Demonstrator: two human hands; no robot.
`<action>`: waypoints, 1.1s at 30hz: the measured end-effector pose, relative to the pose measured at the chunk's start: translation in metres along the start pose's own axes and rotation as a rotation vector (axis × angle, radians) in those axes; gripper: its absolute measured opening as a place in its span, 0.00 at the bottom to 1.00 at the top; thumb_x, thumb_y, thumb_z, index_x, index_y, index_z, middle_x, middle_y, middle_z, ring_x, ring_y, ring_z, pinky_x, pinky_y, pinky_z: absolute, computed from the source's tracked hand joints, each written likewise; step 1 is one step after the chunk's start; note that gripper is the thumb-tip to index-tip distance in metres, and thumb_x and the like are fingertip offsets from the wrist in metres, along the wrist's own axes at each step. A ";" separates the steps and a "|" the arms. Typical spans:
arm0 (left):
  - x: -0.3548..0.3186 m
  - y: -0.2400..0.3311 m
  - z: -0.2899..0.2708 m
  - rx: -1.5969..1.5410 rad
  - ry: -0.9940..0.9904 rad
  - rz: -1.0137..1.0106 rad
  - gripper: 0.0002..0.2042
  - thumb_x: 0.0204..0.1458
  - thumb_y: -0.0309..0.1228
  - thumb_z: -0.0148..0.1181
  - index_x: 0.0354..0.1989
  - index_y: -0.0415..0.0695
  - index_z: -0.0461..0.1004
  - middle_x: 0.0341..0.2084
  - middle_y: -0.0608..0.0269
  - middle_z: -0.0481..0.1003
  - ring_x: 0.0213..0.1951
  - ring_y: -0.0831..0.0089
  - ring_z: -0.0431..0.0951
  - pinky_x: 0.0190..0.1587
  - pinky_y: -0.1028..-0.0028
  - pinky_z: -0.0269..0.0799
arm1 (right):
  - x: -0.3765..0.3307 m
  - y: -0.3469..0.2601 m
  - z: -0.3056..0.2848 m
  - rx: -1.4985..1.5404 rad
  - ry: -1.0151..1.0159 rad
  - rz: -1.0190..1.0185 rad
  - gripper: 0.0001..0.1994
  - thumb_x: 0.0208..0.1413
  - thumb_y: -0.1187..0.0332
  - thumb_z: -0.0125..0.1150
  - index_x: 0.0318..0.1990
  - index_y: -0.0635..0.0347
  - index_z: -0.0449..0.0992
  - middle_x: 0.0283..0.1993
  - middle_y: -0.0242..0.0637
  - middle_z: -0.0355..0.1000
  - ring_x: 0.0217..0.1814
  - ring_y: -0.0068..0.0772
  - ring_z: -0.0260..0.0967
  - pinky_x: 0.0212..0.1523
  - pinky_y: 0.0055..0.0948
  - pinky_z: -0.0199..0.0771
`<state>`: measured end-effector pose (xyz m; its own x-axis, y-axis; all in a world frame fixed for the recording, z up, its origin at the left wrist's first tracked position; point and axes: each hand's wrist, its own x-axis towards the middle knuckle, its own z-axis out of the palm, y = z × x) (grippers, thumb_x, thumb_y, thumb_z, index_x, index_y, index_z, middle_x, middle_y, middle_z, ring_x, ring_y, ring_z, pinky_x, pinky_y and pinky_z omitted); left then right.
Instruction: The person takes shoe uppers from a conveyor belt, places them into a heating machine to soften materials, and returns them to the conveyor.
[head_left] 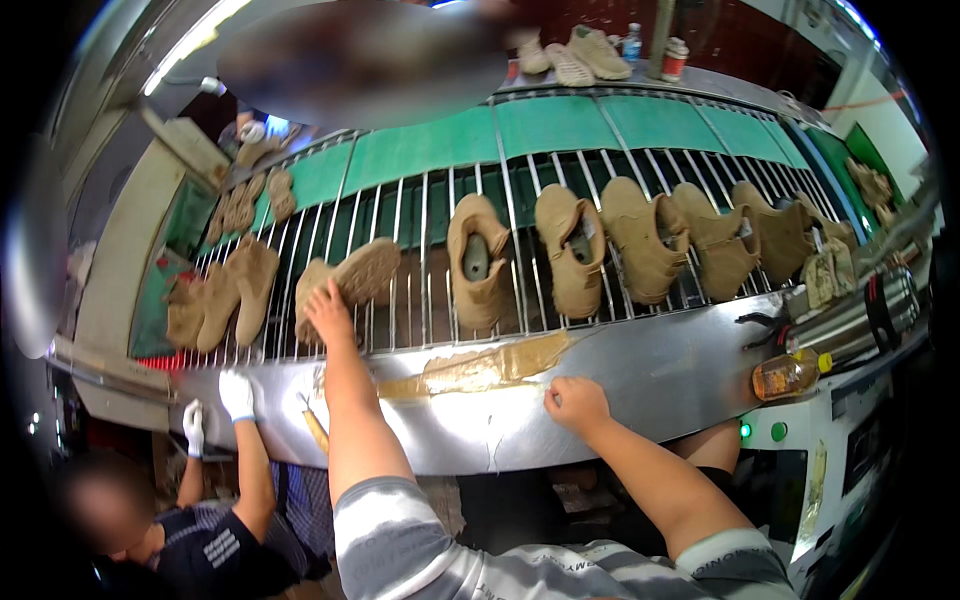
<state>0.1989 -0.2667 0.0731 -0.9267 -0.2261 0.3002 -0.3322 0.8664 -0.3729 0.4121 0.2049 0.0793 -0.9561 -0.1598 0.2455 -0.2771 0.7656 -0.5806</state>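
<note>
My left hand reaches out over the rack, its fingers curled on a tan shoe. Against that shoe lies another tan shoe, tilted with its patterned outsole showing. My right hand is a loose fist at the steel ledge, and nothing shows sticking out of it. Just left of this fist, brown tape-like film covers part of the ledge. Farther right, an upright tan shoe and several more tan shoes stand in a row on the bars.
Several tan shoes and loose soles lie at the left of the rack. A co-worker's white-gloved hand rests by the ledge, near a yellow-handled tool. At the right are a steel flask and an amber bottle.
</note>
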 end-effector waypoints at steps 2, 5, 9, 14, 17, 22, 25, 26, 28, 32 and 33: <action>0.004 -0.018 0.026 0.089 0.156 0.008 0.35 0.53 0.30 0.53 0.70 0.51 0.47 0.61 0.49 0.60 0.62 0.54 0.61 0.61 0.50 0.55 | 0.000 -0.003 0.001 0.024 -0.002 -0.024 0.08 0.49 0.64 0.58 0.23 0.56 0.70 0.25 0.42 0.72 0.28 0.49 0.71 0.32 0.47 0.71; 0.019 -0.010 -0.001 0.079 0.119 0.109 0.38 0.48 0.30 0.59 0.69 0.50 0.49 0.53 0.52 0.66 0.55 0.57 0.66 0.54 0.56 0.61 | 0.002 -0.002 -0.003 0.010 -0.007 -0.003 0.08 0.50 0.63 0.57 0.24 0.56 0.70 0.25 0.42 0.72 0.29 0.49 0.71 0.32 0.47 0.71; 0.025 -0.006 -0.113 -0.076 0.054 0.307 0.46 0.36 0.30 0.67 0.69 0.46 0.51 0.43 0.54 0.72 0.47 0.59 0.72 0.48 0.60 0.64 | -0.002 -0.002 -0.002 -0.034 0.021 0.005 0.08 0.49 0.64 0.59 0.24 0.56 0.71 0.24 0.41 0.72 0.28 0.48 0.71 0.30 0.45 0.71; -0.014 -0.030 -0.182 -0.307 0.110 0.184 0.51 0.26 0.36 0.73 0.67 0.48 0.54 0.38 0.51 0.74 0.44 0.54 0.74 0.48 0.59 0.66 | -0.006 -0.008 0.009 -0.036 0.036 0.012 0.08 0.48 0.63 0.60 0.23 0.55 0.71 0.24 0.41 0.72 0.28 0.48 0.71 0.30 0.45 0.71; -0.071 -0.045 -0.233 -0.751 0.042 -0.030 0.48 0.26 0.37 0.73 0.64 0.49 0.59 0.45 0.47 0.75 0.48 0.54 0.76 0.51 0.58 0.70 | -0.006 -0.011 0.006 -0.052 0.002 0.020 0.10 0.51 0.61 0.56 0.26 0.56 0.70 0.27 0.43 0.73 0.32 0.50 0.72 0.34 0.49 0.72; -0.192 -0.057 -0.207 -1.870 -0.283 -0.283 0.43 0.34 0.30 0.71 0.64 0.36 0.60 0.46 0.52 0.74 0.50 0.62 0.75 0.51 0.67 0.73 | -0.009 -0.014 0.001 -0.030 0.002 0.043 0.08 0.48 0.63 0.58 0.25 0.57 0.72 0.26 0.44 0.74 0.32 0.52 0.72 0.33 0.48 0.71; -0.290 0.000 -0.205 -2.541 -0.428 -0.305 0.41 0.36 0.36 0.69 0.63 0.35 0.61 0.50 0.49 0.73 0.51 0.57 0.74 0.54 0.63 0.72 | -0.005 -0.024 -0.020 0.064 -0.205 0.161 0.07 0.51 0.63 0.60 0.32 0.56 0.77 0.31 0.42 0.76 0.38 0.45 0.75 0.39 0.41 0.74; -0.318 0.026 -0.217 -2.734 -0.516 -0.282 0.40 0.37 0.39 0.67 0.63 0.36 0.61 0.51 0.49 0.72 0.52 0.56 0.74 0.55 0.62 0.72 | -0.006 -0.014 -0.023 0.468 -0.359 0.246 0.13 0.52 0.60 0.60 0.42 0.56 0.75 0.39 0.42 0.76 0.45 0.41 0.74 0.45 0.39 0.72; -0.360 0.070 -0.227 -2.959 -0.875 -0.316 0.41 0.38 0.44 0.66 0.62 0.36 0.62 0.52 0.48 0.72 0.52 0.54 0.74 0.56 0.59 0.72 | -0.019 -0.018 -0.055 1.097 -0.571 0.412 0.27 0.53 0.54 0.61 0.58 0.57 0.70 0.51 0.41 0.73 0.55 0.38 0.70 0.55 0.37 0.69; -0.383 0.139 -0.333 -3.159 -1.573 -0.337 0.34 0.45 0.42 0.64 0.60 0.39 0.65 0.53 0.52 0.72 0.53 0.59 0.74 0.55 0.61 0.72 | -0.070 -0.050 -0.144 1.871 -0.578 0.477 0.33 0.51 0.54 0.62 0.63 0.58 0.65 0.56 0.42 0.70 0.58 0.39 0.68 0.58 0.39 0.68; -0.383 0.148 -0.345 -3.031 -1.669 -0.139 0.31 0.47 0.41 0.63 0.59 0.39 0.67 0.52 0.53 0.73 0.53 0.60 0.74 0.54 0.62 0.72 | -0.084 -0.050 -0.163 2.001 -0.522 0.403 0.33 0.51 0.54 0.62 0.63 0.58 0.65 0.56 0.42 0.70 0.58 0.39 0.68 0.58 0.39 0.68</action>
<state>0.5653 0.1017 0.2055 -0.7667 0.6376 -0.0747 -0.6407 -0.7526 0.1521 0.5220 0.2812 0.2142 -0.8081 -0.5862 -0.0583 0.5421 -0.7012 -0.4631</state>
